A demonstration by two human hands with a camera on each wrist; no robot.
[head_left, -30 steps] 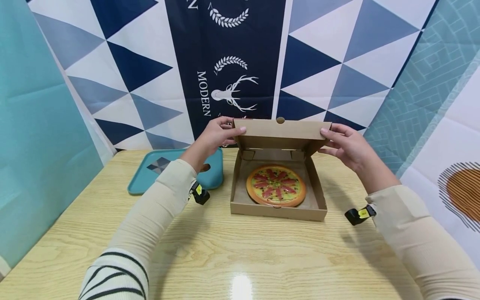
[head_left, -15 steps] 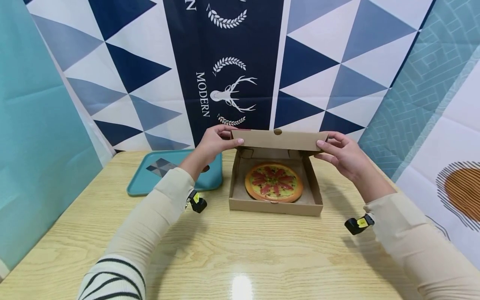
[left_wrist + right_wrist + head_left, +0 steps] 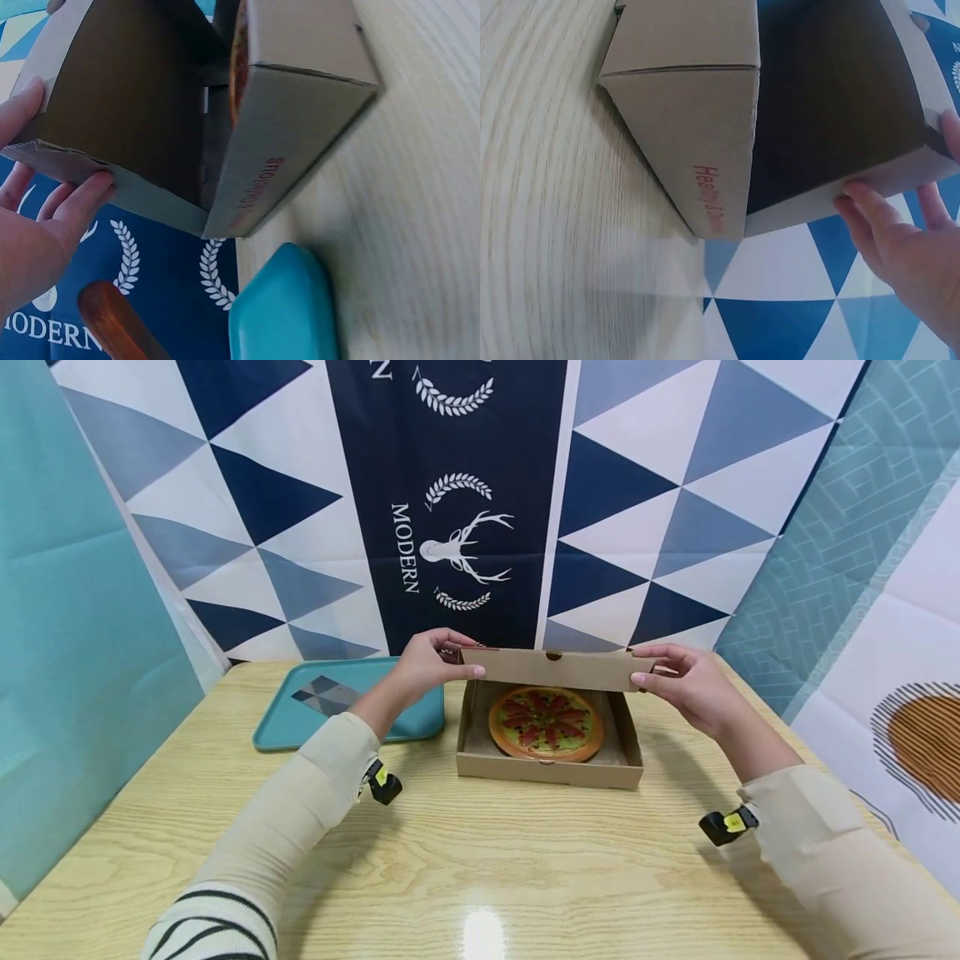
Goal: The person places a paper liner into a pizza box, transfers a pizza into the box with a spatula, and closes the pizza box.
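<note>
A brown cardboard pizza box point(image 3: 551, 770) stands on the table with its lid point(image 3: 551, 668) tilted partway down over it. Inside lies a round pizza point(image 3: 546, 723) with red strips on a yellow-green top, its far edge hidden by the lid's front flap. My left hand point(image 3: 427, 668) pinches the lid's left front corner, thumb on the flap. At the opposite corner my right hand point(image 3: 690, 685) grips the lid the same way. Both wrist views show fingertips on the lid's side walls, and red lettering runs along the box's side point(image 3: 697, 165).
Left of the box lies a teal tray point(image 3: 277, 727) bearing a pizza cutter with a grey patterned blade point(image 3: 326, 695); its brown wooden handle point(image 3: 112, 319) shows in the left wrist view. A patterned cloth point(image 3: 465, 443) hangs behind the wooden table point(image 3: 525, 860).
Both hands have lowered the lid toward the box base, so the front flap sits lower and overlaps the pizza's far edge. The tray stays where it was.
</note>
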